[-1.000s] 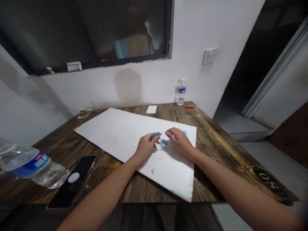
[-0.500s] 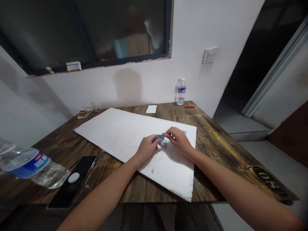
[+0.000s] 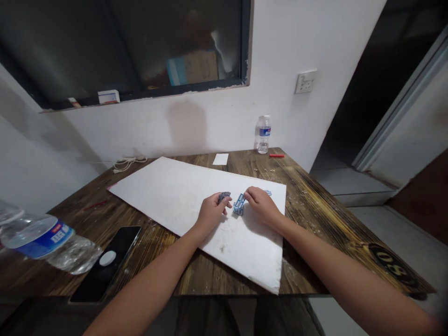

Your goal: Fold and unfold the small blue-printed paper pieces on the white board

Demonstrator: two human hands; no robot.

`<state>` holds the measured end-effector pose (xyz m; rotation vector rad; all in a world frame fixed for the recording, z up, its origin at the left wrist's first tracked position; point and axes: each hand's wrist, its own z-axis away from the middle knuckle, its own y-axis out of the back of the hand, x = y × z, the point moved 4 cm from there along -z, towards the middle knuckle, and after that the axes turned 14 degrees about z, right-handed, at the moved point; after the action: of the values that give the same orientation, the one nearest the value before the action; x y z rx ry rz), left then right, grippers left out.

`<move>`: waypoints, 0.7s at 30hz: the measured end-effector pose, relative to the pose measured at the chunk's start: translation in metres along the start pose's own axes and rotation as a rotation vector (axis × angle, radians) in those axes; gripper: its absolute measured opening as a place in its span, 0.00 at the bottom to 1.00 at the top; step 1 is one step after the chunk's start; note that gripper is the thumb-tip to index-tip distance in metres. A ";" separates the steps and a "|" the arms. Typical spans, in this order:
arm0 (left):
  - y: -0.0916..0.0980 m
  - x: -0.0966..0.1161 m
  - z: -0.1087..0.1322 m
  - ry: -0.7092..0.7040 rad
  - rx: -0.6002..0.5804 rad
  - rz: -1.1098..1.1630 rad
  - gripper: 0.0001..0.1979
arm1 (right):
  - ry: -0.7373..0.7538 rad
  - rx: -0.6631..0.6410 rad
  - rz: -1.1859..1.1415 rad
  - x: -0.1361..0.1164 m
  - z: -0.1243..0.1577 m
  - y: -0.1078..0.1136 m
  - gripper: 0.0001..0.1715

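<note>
Dim light casts a soft shadow (image 3: 187, 125) on the wall (image 3: 224, 123); frame edges look stretched.

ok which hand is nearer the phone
Left. The left hand is beyond the phone and to its right, over the white board; the right hand is farther right, over the same board.

I'm in a plain indoor room, home or small business I can't tell: white wall (image 3: 280, 51), dark-framed window (image 3: 122, 42), socket (image 3: 305, 81), doorway (image 3: 353, 98) beside pale floor tiles (image 3: 359, 185), rough wooden table (image 3: 315, 210) with a round "08" mark (image 3: 392, 266).
</note>
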<state>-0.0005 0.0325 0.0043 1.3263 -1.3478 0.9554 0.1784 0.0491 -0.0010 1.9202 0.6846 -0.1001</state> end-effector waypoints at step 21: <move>-0.007 0.000 0.003 0.032 -0.149 -0.096 0.16 | 0.328 0.085 -0.089 -0.019 0.006 0.009 0.10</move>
<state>0.0057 0.0286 0.0025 1.2458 -1.2936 0.7930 0.1684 0.0336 0.0111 2.0084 0.9981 0.1363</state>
